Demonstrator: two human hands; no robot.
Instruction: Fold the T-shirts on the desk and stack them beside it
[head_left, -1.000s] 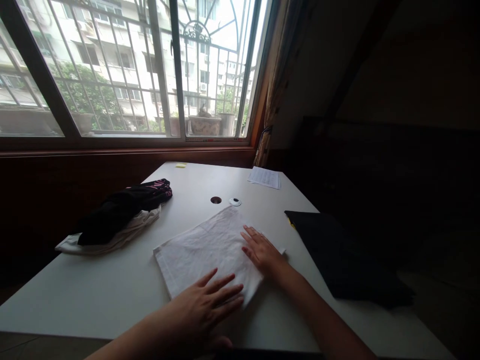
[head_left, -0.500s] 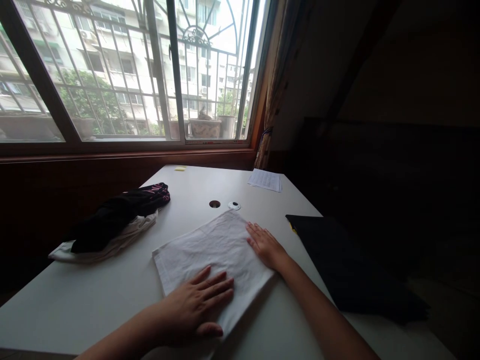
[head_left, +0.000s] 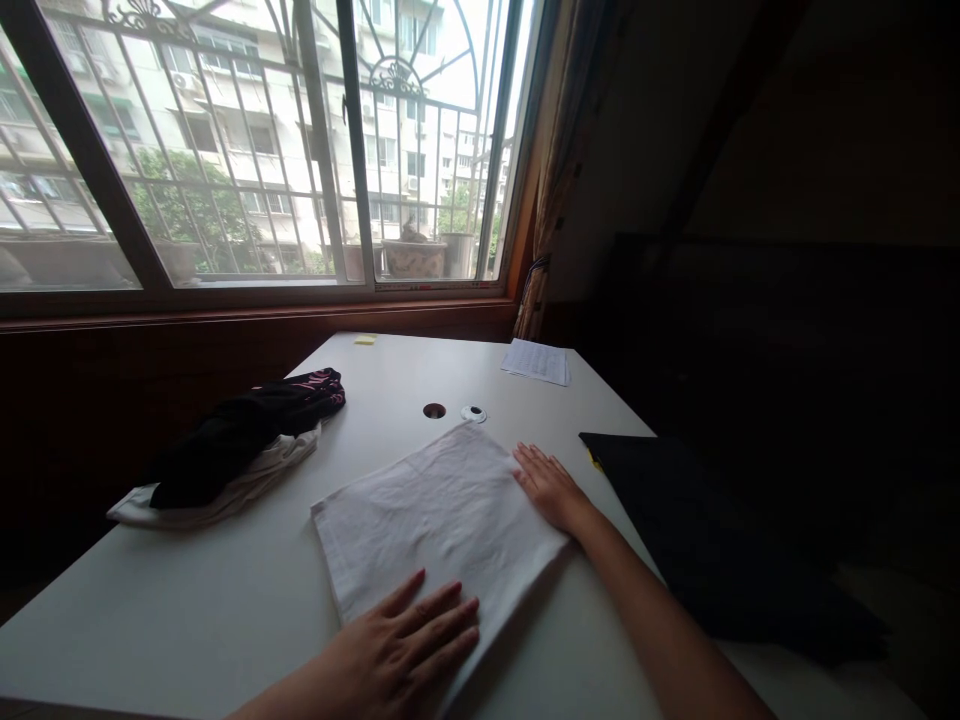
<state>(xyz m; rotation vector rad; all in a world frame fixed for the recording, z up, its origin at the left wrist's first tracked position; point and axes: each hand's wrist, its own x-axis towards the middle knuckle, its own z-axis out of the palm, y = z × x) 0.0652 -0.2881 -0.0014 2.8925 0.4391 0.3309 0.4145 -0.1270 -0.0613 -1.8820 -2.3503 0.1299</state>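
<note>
A folded white cloth [head_left: 435,510] lies flat on the white table [head_left: 225,600], slightly wrinkled, with one corner pointing toward the window. My left hand [head_left: 409,640] rests palm down on its near part, fingers spread, the wrist close to the bottom edge of the view. At the cloth's right edge lies my right hand [head_left: 551,490], flat with its fingers stretched out. Neither hand grips anything.
Black and pale clothes [head_left: 240,440] are heaped at the table's left. Dark folded fabric [head_left: 697,540] lies along the right edge. Papers [head_left: 536,361], a yellow note [head_left: 365,340], a round hole [head_left: 434,411] and a white cap [head_left: 473,413] are farther back.
My left hand has slid nearer to me over the cloth. My right hand has shifted outward to the right, to the cloth's edge. The view has moved slightly.
</note>
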